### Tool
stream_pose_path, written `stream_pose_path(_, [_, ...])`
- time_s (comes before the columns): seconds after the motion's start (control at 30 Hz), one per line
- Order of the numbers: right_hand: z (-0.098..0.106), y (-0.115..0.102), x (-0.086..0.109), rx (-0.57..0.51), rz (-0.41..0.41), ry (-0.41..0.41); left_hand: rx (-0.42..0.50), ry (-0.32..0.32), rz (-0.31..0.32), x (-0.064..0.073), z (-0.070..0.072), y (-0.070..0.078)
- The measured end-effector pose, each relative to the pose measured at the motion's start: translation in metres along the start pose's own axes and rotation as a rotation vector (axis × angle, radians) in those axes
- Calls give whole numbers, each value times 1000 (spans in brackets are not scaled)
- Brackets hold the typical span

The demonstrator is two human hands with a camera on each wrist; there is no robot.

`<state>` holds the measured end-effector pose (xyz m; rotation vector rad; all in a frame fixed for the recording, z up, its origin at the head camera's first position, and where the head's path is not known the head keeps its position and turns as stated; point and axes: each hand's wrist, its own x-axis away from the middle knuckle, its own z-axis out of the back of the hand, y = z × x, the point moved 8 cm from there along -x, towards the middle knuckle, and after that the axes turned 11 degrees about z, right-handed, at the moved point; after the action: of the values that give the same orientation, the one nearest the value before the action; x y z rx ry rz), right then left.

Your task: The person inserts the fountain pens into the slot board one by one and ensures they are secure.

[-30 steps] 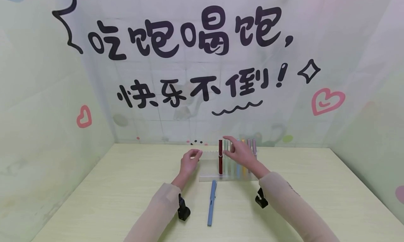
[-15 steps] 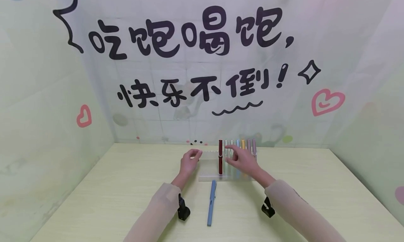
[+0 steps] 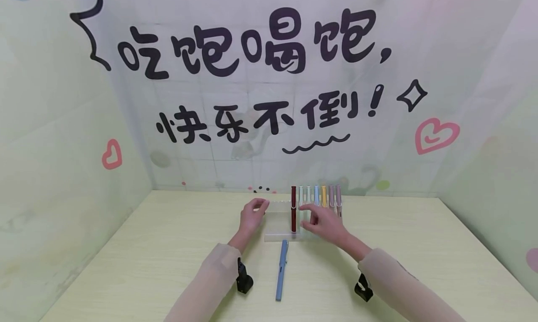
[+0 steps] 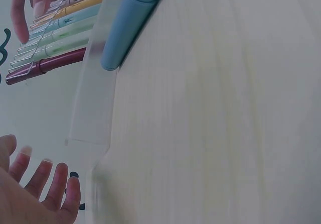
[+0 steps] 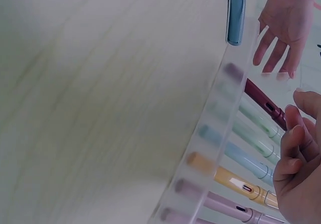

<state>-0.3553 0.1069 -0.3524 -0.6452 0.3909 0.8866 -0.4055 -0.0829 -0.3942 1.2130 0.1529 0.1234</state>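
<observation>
A clear pen rack (image 3: 277, 237) stands toward the back of the table. Several pens lean upright in its right part, a dark red pen (image 3: 293, 209) leftmost, then pale green, light blue, yellow (image 5: 235, 184) and purple ones. My left hand (image 3: 252, 215) is at the rack's left end, fingers loosely extended and its fingertips near the edge; whether they touch is unclear. My right hand (image 3: 325, 224) is in front of the pens, index finger and thumb apart, holding nothing. It hides the lower parts of several pens. A blue pen (image 3: 282, 270) lies on the table before the rack.
The pale wooden table (image 3: 147, 266) meets a printed cloth backdrop (image 3: 235, 168) behind the rack, with cloth on both sides too. Black wrist-camera mounts (image 3: 244, 276) hang below both sleeves. The rack's left part shows no pens.
My right hand has come down and slightly right from the pens' tops, uncovering their caps. The left hand, the rack and the blue pen have stayed in place.
</observation>
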Motion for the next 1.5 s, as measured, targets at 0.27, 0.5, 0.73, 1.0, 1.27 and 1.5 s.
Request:
stream_pose_path(0.27, [-10,5,11,-47,-43,-32,-1,2,7,-1,-1,-1])
stream_pose_path(0.5, [-17,-1,16,-63,-9,-47,0,6,11,-1,0,-1])
stream_pose_path(0.73, [-27,-5,17,-112,-51,-115,1,5,13,0,-1,-2])
stream_pose_path(1.0, [-39,-10,19,-161,-34,-171,10,3,8,0,0,-1])
stream_pose_path(1.27, [-55,-10,19,-228,-107,-250,3,11,-3,0,1,-1])
stream_pose_path(1.5, [-68,-13,18,-256,-128,-312,3,10,6,-1,0,-2])
